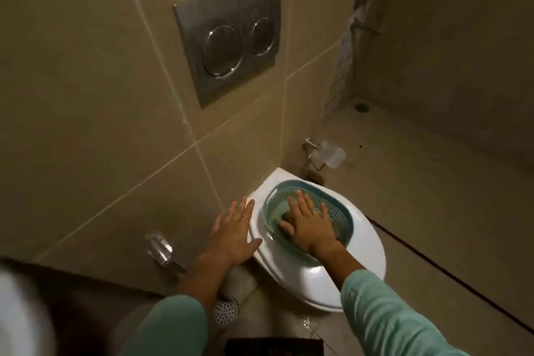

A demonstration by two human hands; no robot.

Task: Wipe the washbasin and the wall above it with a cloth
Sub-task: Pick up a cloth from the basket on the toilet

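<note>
A teal plastic basket (345, 212) sits on the closed white toilet lid (367, 251). Inside it lies a pale green cloth (276, 209). My right hand (309, 225) rests flat on the cloth with its fingers straight, and the thumb lies beside a darker patch of the basket's contents. My left hand (231, 230) is spread open at the lid's left edge, its thumb touching the rim, close to the beige tiled wall (86, 101). No washbasin shows clearly in the head view.
A steel flush plate (228, 40) with two round buttons is set in the wall above. A chrome valve (161, 250) sticks out at the lower left, with a floor drain (226, 309) below. A holder (328, 153) hangs right of the toilet. A white blur (17, 315) fills the bottom left corner.
</note>
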